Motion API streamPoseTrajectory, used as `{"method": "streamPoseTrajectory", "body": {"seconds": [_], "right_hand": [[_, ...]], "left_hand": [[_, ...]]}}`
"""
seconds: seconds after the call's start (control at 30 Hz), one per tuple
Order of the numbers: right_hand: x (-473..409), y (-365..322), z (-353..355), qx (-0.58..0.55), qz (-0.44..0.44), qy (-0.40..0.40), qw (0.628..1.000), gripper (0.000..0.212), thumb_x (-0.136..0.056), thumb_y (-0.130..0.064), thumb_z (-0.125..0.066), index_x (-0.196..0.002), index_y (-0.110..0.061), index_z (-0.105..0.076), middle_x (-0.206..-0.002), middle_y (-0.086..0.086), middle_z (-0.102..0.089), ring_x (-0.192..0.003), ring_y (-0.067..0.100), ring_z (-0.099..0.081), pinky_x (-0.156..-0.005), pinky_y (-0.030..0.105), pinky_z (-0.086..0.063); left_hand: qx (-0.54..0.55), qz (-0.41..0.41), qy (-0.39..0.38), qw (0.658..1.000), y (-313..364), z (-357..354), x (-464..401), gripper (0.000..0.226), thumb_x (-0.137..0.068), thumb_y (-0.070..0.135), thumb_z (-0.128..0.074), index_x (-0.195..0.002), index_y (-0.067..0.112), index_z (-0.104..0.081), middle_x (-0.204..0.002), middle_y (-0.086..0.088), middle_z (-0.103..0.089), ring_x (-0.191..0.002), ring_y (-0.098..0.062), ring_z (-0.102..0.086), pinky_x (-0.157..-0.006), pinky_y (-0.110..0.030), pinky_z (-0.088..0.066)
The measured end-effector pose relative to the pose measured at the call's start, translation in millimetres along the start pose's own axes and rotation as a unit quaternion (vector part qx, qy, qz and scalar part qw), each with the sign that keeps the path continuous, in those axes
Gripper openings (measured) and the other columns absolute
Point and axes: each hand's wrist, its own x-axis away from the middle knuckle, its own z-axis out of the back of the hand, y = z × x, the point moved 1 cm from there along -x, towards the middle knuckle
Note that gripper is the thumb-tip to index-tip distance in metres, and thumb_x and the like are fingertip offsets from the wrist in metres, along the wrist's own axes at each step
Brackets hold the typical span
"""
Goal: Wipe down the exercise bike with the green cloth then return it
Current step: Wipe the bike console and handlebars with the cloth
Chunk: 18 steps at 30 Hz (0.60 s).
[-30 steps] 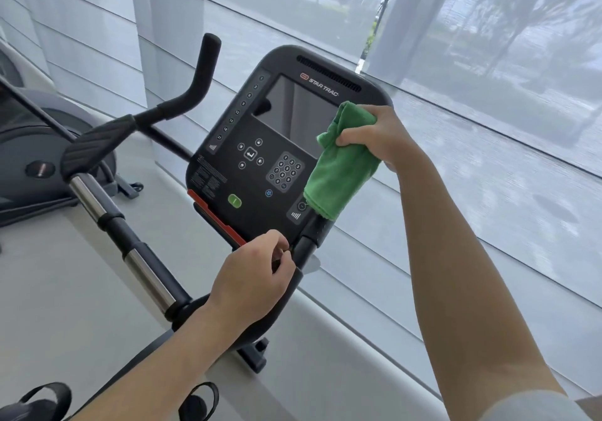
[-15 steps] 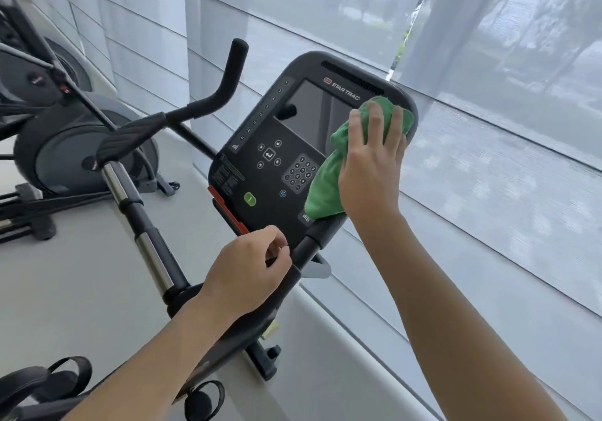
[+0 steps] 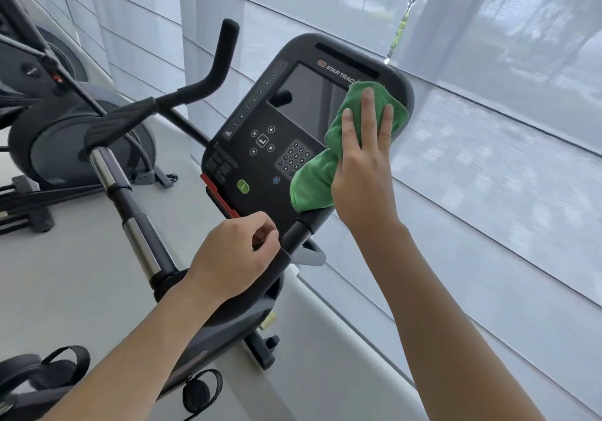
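Note:
The exercise bike's black console (image 3: 260,133) stands tilted in the middle, with a dark screen, a keypad and a green button. My right hand (image 3: 361,160) lies flat on the green cloth (image 3: 312,182), pressing it against the console's right side over part of the screen. The cloth hangs down to the console's lower right corner. My left hand (image 3: 231,257) is closed around the black right handlebar (image 3: 293,235) just under the console. The left handlebar (image 3: 208,78) rises at the console's left, with a padded rest and chrome grips below it.
Another exercise machine (image 3: 49,127) stands at the far left on the grey floor. A window with a sheer grey blind (image 3: 488,127) runs close behind and to the right of the console. Pedal straps (image 3: 49,375) show at the bottom left.
My right hand went from pinching the cloth beside the screen to lying flat on it, and has slid slightly along the console's right side. My left hand kept its hold.

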Motion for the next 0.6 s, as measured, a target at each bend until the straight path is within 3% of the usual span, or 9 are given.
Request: {"method": "streamPoseTrajectory", "body": {"seconds": [0.1,0.23,0.47,0.6], "right_hand": [[17.7,-2.3,-1.5,0.001,0.007,0.012,1.0,0.048,-0.104,-0.003,-0.054,-0.151,0.006,-0.048,-0.173,0.017,-0.019,-0.158,0.05,-0.01,-0.125,0.056,-0.029],[46.1,-13.0,-3.7,0.002,0.012,-0.003,1.0,0.052,-0.107,-0.032,-0.051,-0.141,0.007,-0.058,-0.164,0.017,-0.038,-0.155,0.045,-0.021,-0.126,0.055,-0.027],[71.6,-8.9,0.0,-0.042,-0.003,-0.056,0.998,0.05,-0.094,-0.016,-0.06,-0.141,-0.001,-0.055,-0.153,0.014,-0.046,-0.139,0.04,-0.038,-0.12,0.05,-0.036],[80.1,-5.5,9.0,-0.104,-0.014,-0.082,0.991,0.05,-0.095,-0.017,-0.069,-0.143,-0.009,-0.058,-0.151,0.005,-0.05,-0.131,0.032,-0.044,-0.115,0.045,-0.042]], "left_hand": [[-0.002,0.006,-0.002,1.0,1.3,0.5,-0.1,0.013,-0.1,0.029,-0.06,-0.088,0.028,-0.066,-0.071,0.015,-0.067,-0.069,-0.01,-0.065,-0.063,-0.023,-0.048],[0.002,0.007,-0.002,1.0,2.1,1.4,0.4,0.015,-0.099,0.032,-0.059,-0.088,0.027,-0.067,-0.071,0.013,-0.068,-0.07,-0.012,-0.066,-0.064,-0.024,-0.049],[0.012,0.009,0.004,1.0,4.5,2.9,1.4,0.018,-0.097,0.036,-0.057,-0.086,0.026,-0.067,-0.069,0.01,-0.068,-0.067,-0.014,-0.065,-0.064,-0.035,-0.054],[0.013,0.008,0.006,1.0,4.5,3.5,1.6,0.021,-0.094,0.039,-0.054,-0.084,0.026,-0.066,-0.067,0.01,-0.067,-0.066,-0.014,-0.065,-0.063,-0.036,-0.055]]}}
